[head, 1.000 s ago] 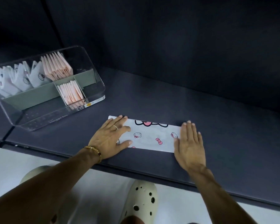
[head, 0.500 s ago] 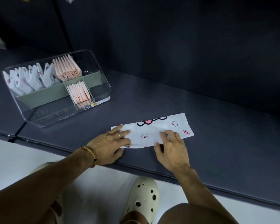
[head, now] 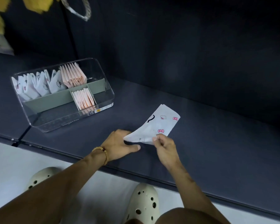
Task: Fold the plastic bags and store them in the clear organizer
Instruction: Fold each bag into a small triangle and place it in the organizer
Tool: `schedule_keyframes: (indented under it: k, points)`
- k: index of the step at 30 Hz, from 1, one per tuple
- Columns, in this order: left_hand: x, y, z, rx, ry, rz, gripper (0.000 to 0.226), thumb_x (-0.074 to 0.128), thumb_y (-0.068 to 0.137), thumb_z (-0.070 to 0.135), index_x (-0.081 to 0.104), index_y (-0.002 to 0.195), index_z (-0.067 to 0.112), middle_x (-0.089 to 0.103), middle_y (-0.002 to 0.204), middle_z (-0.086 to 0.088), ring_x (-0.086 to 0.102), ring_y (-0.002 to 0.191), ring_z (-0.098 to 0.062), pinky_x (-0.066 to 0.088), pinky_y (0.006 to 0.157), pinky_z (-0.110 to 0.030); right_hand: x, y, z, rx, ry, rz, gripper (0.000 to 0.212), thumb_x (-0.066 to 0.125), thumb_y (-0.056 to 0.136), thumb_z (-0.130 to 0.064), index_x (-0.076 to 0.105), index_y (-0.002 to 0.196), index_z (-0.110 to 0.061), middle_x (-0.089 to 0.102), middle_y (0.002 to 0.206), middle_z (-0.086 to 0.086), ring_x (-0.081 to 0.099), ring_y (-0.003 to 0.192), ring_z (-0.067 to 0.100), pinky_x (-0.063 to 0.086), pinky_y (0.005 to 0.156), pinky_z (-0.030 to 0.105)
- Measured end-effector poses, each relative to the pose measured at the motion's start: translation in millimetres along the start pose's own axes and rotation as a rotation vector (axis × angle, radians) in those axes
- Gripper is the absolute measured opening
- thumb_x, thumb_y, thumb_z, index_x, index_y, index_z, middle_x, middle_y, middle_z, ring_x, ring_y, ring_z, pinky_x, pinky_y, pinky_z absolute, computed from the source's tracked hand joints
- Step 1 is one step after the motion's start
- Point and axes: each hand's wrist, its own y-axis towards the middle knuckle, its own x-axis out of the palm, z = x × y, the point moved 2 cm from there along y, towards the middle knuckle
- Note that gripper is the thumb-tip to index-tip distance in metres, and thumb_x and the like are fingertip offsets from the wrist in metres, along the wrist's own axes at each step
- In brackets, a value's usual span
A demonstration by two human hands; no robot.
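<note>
Bag: folded plastic bag point(head: 158, 126) near the desk point(head: 217, 135) front edge.
Right hand point(head: 164, 146): pinching its near corner.
Left hand point(head: 120, 144): fingers under the bag, grip unclear.

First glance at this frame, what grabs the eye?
The white printed bag, folded into a strip and lying at a slant on the dark surface, stands out most; the right hand pinches its near end while the left hand holds the corner beside it. To the left, farther back, the clear organizer holds rows of folded white and pink bags standing on edge.
</note>
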Motion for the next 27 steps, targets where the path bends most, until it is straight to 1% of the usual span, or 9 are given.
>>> schedule_keyframes:
  k: [3,6,8,11,15,20,23,25,27]
  points:
    - [5.9,3.0,7.7,0.008,-0.097,-0.052,0.016,0.073,0.078,0.027,0.074,0.094,0.027,0.07,0.084,0.017,0.062,0.078,0.003,0.047,0.07,-0.012,-12.0,8.6,7.1,0.102,0.225,-0.052,0.022,0.051,0.096,-0.019,0.064,0.086,-0.005,0.069,0.09,0.007,0.063,0.086,0.023,0.05,0.087,0.037]
    - [14.6,7.7,8.2,-0.031,-0.074,-0.041,0.018,0.059,0.091,0.028,0.072,0.101,0.021,0.07,0.089,0.001,0.064,0.081,-0.015,0.051,0.077,-0.028,-15.0,11.3,12.2,0.176,0.374,-0.07,0.023,0.05,0.097,-0.016,0.069,0.095,-0.003,0.068,0.107,0.021,0.063,0.1,0.036,0.046,0.099,0.052]
    - [20.2,10.9,6.1,-0.051,-0.035,-0.008,0.021,0.052,0.095,0.03,0.069,0.101,0.018,0.067,0.086,0.005,0.061,0.078,-0.015,0.05,0.073,-0.028,-13.8,12.0,13.8,0.179,0.382,-0.049,0.023,0.05,0.098,-0.017,0.068,0.092,-0.004,0.071,0.102,0.015,0.064,0.094,0.035,0.05,0.093,0.048]
    - [25.5,16.2,3.3,-0.08,0.065,0.093,0.028,0.051,0.095,0.034,0.058,0.077,0.014,0.057,0.067,0.005,0.055,0.066,-0.019,0.045,0.06,-0.029,-10.6,13.3,13.2,0.158,0.264,0.067,0.026,0.052,0.095,-0.021,0.056,0.08,0.0,0.06,0.077,0.006,0.051,0.071,0.02,0.046,0.07,0.038]
    - [34.3,21.1,-2.5,-0.2,0.12,0.095,0.041,0.051,0.094,0.037,0.042,0.061,0.015,0.061,0.072,-0.006,0.058,0.067,-0.024,0.048,0.061,-0.034,-5.0,12.1,9.4,0.139,-0.046,0.211,0.03,0.051,0.094,-0.026,0.05,0.071,-0.008,0.048,0.06,-0.004,0.046,0.06,0.017,0.04,0.057,0.028]
    - [37.0,20.2,-9.8,-0.294,0.072,0.09,0.035,0.054,0.09,0.038,0.051,0.067,0.012,0.069,0.073,-0.008,0.067,0.063,-0.025,0.056,0.064,-0.039,-0.4,21.2,-1.8,0.089,-0.396,0.204,0.025,0.043,0.099,-0.026,0.046,0.076,-0.015,0.052,0.062,0.0,0.053,0.069,0.027,0.043,0.062,0.033]
    - [30.6,21.8,-12.9,-0.3,0.285,0.183,0.029,0.059,0.082,0.046,0.05,0.069,0.022,0.065,0.078,0.001,0.063,0.075,-0.022,0.051,0.066,-0.031,4.1,30.7,-8.3,0.054,-0.551,0.142,0.02,0.039,0.101,-0.029,0.048,0.091,-0.014,0.061,0.077,0.01,0.056,0.08,0.034,0.047,0.066,0.036]
    - [24.3,23.1,-13.8,-0.218,0.395,0.302,0.026,0.063,0.078,0.048,0.048,0.083,0.027,0.056,0.089,0.005,0.056,0.086,-0.019,0.045,0.068,-0.03,7.4,35.1,-9.7,0.059,-0.594,0.115,0.022,0.038,0.102,-0.03,0.049,0.099,-0.011,0.064,0.087,0.013,0.057,0.086,0.035,0.048,0.068,0.037]
    - [21.6,28.4,-17.2,-0.054,0.451,0.329,0.038,0.064,0.076,0.044,0.049,0.107,0.025,0.049,0.11,0.002,0.047,0.106,-0.02,0.041,0.083,-0.035,9.1,37.7,-9.7,0.078,-0.585,0.106,0.025,0.039,0.102,-0.03,0.051,0.102,-0.008,0.065,0.091,0.014,0.058,0.089,0.036,0.05,0.069,0.039]
